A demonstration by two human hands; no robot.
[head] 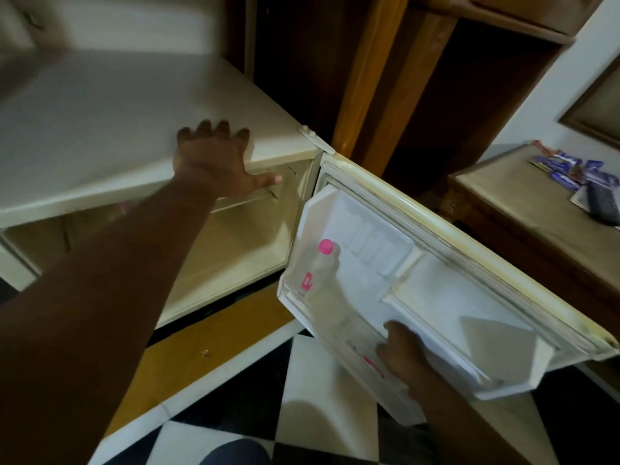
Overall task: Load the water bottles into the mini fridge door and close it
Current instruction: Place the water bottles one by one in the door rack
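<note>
Resting flat, left hand point(211, 161) tops fridge point(100, 129); right hand point(401, 357) grasps door shelf point(339, 333) bottle point(370, 364).

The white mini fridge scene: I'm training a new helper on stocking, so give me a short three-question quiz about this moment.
1. True or false: the white mini fridge door stands open.
2. Where is the clear plastic water bottle with the pink cap? A) on the fridge top B) upright in the door shelf C) on the floor
3. Fill in: the left hand rests on the front edge of the fridge's ____.

Key: 1 true. 2 B. 3 top. The right hand is down at the door shelf beside what looks like a second bottle's label; its grip cannot be told.
</note>
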